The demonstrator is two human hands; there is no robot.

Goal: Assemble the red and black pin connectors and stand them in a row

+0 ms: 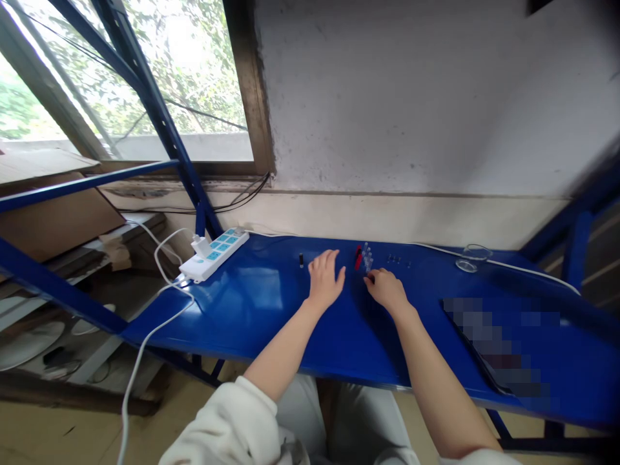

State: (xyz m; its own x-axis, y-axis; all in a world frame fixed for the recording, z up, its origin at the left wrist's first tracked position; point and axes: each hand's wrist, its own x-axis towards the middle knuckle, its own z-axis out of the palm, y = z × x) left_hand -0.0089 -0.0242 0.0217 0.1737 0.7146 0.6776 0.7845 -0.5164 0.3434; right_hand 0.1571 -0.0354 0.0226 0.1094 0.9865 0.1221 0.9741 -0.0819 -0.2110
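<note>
My left hand [325,281] is over the blue table, its fingers spread and nothing in them. A small dark cylinder with a pale lower end [301,260] stands just left of it. My right hand [387,290] has its fingers drawn together at the near end of a cluster of small clear tubes [367,257]. Whatever its fingertips hold, if anything, is hidden. Touching or very near the left side of those tubes is a red-and-black stick-like thing [358,258]. Beyond my right hand, tiny clear pieces [393,259] lie on the table.
A white power strip [216,255] with a plug and cable sits at the table's left end. A clear glass [467,265] stands at the back right beside a white cable [533,272]. A dark-edged flat item [477,355], blurred out, lies on the blue table [232,323].
</note>
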